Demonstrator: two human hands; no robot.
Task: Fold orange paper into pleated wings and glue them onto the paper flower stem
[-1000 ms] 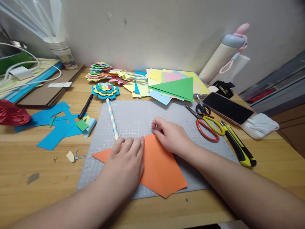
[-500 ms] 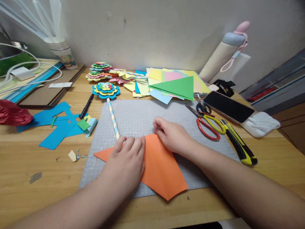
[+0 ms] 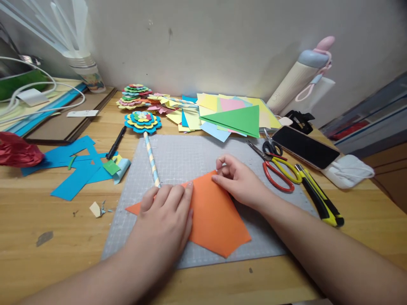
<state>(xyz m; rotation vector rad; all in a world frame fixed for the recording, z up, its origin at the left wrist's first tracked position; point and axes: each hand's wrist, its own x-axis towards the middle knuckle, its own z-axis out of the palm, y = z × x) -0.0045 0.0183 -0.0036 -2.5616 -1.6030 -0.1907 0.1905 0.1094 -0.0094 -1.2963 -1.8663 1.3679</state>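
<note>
A folded sheet of orange paper (image 3: pixel 216 216) lies on a grey cutting mat (image 3: pixel 190 154), its pointed left end showing beyond my left hand. My left hand (image 3: pixel 162 216) rests on the paper with the fingers close together, pressing it down; the paper under the palm is hidden. At the upper right edge of the sheet, my right hand (image 3: pixel 238 180) pinches the paper between thumb and fingers. Just past my left fingertips lies a striped paper stick (image 3: pixel 151 159) topped by a layered blue and yellow paper flower (image 3: pixel 143 122).
Scissors (image 3: pixel 280 169) and a yellow-black utility knife (image 3: pixel 319 195) lie at the right, near a phone (image 3: pixel 305 146) and a white charger (image 3: pixel 348 169). Behind are coloured paper sheets (image 3: pixel 235 118) and a bottle (image 3: pixel 295 80). Blue scraps (image 3: pixel 76 180) and a black pen (image 3: pixel 116 143) lie left.
My right hand has shifted slightly right along the paper's upper edge, its fingers less curled. The crease in the orange sheet shows less. My left hand stays on the paper.
</note>
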